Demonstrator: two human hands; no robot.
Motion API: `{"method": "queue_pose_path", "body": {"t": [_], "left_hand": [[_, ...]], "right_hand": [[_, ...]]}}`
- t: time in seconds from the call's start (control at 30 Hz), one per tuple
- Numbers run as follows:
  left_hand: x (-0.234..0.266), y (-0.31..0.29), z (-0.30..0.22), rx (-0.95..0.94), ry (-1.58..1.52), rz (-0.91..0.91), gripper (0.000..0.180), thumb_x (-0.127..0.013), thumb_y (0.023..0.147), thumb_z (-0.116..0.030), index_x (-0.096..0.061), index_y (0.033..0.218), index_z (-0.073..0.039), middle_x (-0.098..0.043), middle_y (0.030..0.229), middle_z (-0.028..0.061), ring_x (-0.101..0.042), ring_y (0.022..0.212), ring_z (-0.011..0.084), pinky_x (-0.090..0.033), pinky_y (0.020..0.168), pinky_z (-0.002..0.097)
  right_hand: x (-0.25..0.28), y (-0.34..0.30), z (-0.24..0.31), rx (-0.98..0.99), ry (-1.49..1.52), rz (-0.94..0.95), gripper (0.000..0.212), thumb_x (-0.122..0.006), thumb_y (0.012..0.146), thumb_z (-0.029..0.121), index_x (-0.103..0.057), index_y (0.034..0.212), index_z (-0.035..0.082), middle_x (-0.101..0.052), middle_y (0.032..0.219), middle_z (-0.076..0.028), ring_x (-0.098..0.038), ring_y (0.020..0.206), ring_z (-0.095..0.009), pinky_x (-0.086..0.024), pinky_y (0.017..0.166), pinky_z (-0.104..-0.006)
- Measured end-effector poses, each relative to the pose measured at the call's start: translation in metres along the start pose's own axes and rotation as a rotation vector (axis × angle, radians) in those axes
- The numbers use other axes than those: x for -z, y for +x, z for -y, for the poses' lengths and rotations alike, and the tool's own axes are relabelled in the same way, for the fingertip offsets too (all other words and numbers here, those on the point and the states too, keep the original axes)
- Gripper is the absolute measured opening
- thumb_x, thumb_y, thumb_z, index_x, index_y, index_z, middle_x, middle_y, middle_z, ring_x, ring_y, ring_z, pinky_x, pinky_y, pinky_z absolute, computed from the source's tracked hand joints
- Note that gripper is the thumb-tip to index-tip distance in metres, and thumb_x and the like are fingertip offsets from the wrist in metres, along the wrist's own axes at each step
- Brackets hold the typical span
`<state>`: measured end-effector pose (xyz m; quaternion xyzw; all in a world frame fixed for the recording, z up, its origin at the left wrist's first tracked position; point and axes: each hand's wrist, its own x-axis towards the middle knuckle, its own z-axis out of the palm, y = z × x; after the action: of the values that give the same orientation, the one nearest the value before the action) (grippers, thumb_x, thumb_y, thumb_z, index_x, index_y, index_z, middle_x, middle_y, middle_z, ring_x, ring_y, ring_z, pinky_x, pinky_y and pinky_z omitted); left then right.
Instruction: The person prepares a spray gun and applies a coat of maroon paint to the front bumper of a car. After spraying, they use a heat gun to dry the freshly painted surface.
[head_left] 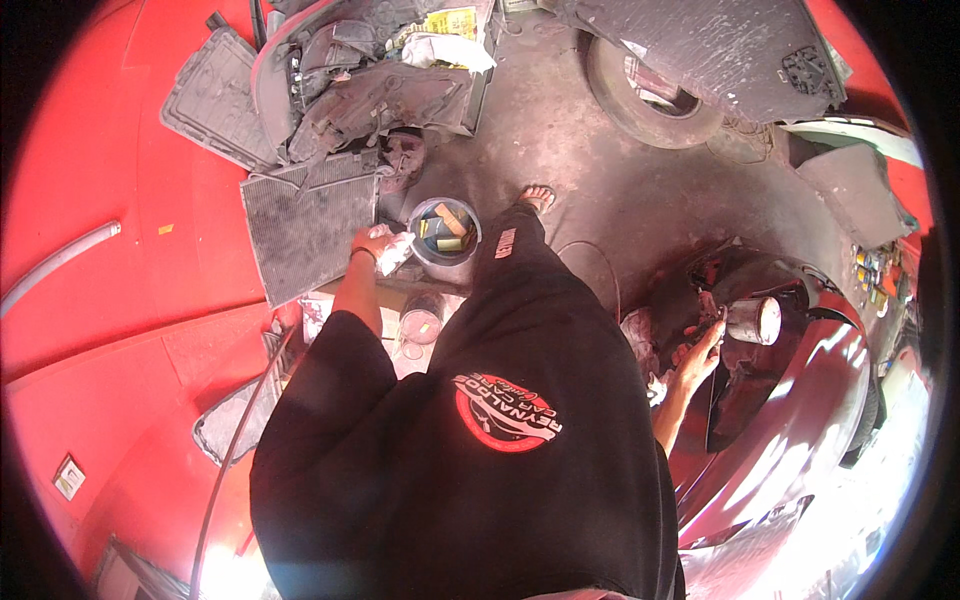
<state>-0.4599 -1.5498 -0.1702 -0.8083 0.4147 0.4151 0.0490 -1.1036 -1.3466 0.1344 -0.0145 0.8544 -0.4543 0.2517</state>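
Rag by the bucket, 1 hand on the car

Left hand grips a white rag beside the grey bucket; right hand fingers spread open, touching the metal can on the maroon car. Best steady it.

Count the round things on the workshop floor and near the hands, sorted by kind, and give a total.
Tyre: 1
Bucket: 1
Clear jar: 1
Metal cup by the right hand: 1
Total: 4
The left hand holds a white rag.

Black shirt, red-white emblem; maroon car.
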Motion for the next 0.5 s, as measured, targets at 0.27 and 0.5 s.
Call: {"method": "queue_pose_path", "body": {"t": [0.27,0.5], "left_hand": [[0.031,0.009,-0.002,-0.026,-0.008,-0.287,0.073,-0.079,0.078,-0.050,-0.063,0.128,0.002,-0.070,0.126,0.0229,-0.067,0.118,0.0376,-0.053,0.100,0.0448],[0.171,0.082,-0.120,-0.014,0.057,-0.655,0.097,-0.064,0.085,-0.073,-0.051,0.148,0.000,-0.052,0.151,0.0242,-0.052,0.138,0.0368,-0.039,0.116,0.0473]], "right_hand": [[0.003,0.002,-0.020,-0.043,-0.012,-0.039,0.061,-0.066,0.092,0.068,-0.067,0.105,0.008,-0.054,0.067,0.002,-0.039,0.045,-0.006,-0.025,0.040,-0.0239],[-0.006,-0.004,-0.027,0.081,-0.016,0.021,0.043,-0.064,0.102,0.050,-0.075,0.108,0.009,-0.062,0.078,0.004,-0.045,0.055,-0.005,-0.032,0.048,-0.0238]]}}
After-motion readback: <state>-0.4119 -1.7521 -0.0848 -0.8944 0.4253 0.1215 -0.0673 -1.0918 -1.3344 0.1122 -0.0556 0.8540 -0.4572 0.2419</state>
